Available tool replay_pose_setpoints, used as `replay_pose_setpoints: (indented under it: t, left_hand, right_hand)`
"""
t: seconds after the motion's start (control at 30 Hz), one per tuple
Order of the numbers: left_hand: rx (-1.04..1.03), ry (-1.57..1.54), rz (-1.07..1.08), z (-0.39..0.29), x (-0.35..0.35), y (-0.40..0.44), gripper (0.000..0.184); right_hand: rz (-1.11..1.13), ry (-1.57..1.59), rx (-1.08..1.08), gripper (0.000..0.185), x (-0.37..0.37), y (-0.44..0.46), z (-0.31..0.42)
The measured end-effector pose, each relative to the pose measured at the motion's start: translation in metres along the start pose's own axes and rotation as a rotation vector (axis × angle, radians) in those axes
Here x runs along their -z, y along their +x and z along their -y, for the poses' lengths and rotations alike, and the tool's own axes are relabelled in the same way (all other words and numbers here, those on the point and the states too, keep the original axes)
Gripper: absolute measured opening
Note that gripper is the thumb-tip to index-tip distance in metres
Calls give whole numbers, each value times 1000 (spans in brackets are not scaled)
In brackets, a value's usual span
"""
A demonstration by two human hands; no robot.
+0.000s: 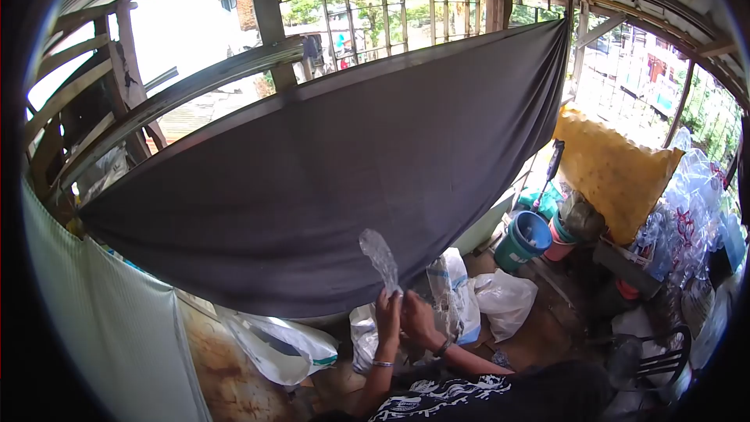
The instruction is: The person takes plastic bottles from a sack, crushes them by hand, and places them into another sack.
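Note:
My left hand (387,316) is raised in front of me, its fingers wrapped round the lower end of a long, crumpled clear plastic bag (379,256). The bag sticks up above the fist, against a dark hanging cloth (336,164). Close beside it, my right hand (419,317) is closed, its fingertips near the bag's gathered lower end. What those right fingers pinch is hidden. Below and around the hands stand white sacks (453,297), and another white sack (506,303) lies to the right.
A blue-green bucket (522,241) stands right of the sacks, with more buckets behind it. A yellow sheet (617,172) hangs near a heap of clear plastic bags (687,219). At lower right is a black chair (664,356). A pale curtain (105,313) hangs at left.

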State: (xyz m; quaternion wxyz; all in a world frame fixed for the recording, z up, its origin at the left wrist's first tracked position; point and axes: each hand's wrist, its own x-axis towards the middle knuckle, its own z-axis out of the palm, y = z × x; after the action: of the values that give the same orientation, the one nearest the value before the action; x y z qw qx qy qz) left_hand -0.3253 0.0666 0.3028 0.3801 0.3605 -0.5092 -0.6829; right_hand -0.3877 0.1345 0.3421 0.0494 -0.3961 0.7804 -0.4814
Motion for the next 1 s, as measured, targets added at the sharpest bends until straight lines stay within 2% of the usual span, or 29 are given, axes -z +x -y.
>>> replay_pose_setpoints:
  t: [0.03, 0.07, 0.17, 0.2, 0.3, 0.33, 0.37, 0.4, 0.47, 0.5, 0.53, 0.57, 0.63, 0.73, 0.83, 0.93, 1.0]
  left_hand:
    - [93, -40, 81, -12, 10, 2, 59]
    - [58, -63, 130, -10, 20, 5, 54]
    - [-105, -28, 138, -5, 45, 9, 46]
    - [-166, 81, 169, -1, 60, 10, 42]
    - [-333, 411, 273, -5, 104, 14, 33]
    - [-169, 343, 240, -5, 108, 13, 31]
    - [-10, 269, 194, -20, 107, 7, 30]
    - [135, -154, 188, -25, 102, 1, 28]
    - [190, -371, 215, -14, 106, 1, 31]
    - [221, -478, 226, -25, 102, -3, 32]
    - [218, -387, 241, -35, 99, -12, 35]
    - [211, -296, 257, -51, 94, -19, 38]
    - [134, -236, 228, -27, 99, -13, 37]
    - [3, -39, 129, -19, 90, -18, 30]
    - [-82, 63, 79, -22, 74, -29, 26]
    - [-68, 101, 139, -4, 73, -13, 26]
    - [8, 62, 223, -17, 68, -15, 24]
  right_hand:
    - [52, 57, 43, 29, -3, -5, 6]
    - [128, 70, 94, 29, -7, -4, 9]
    - [417, 472, 113, 33, 5, -2, 9]
    - [550, 475, 82, 41, 3, -2, 0]
    - [629, 669, -204, 42, -1, -6, -6]
    - [425, 657, -246, 45, -6, -11, -2]
    - [410, 686, -315, 45, -12, -13, -6]
    - [396, 715, -385, 46, -19, -14, -11]
    - [518, 876, -525, 46, -29, -17, -17]
    - [655, 1008, -600, 46, -29, -24, -14]
    - [794, 1141, -677, 45, -29, -30, -11]
    - [812, 1103, -591, 43, -34, -32, -15]
    - [841, 1017, -420, 39, -40, -35, -25]
    - [739, 797, -397, 28, -33, -36, -16]
    - [690, -94, 310, 29, -48, -40, -46]
    - [590, 617, -418, 34, -25, -43, -34]
    - [609, 703, -318, 39, -10, -27, -47]
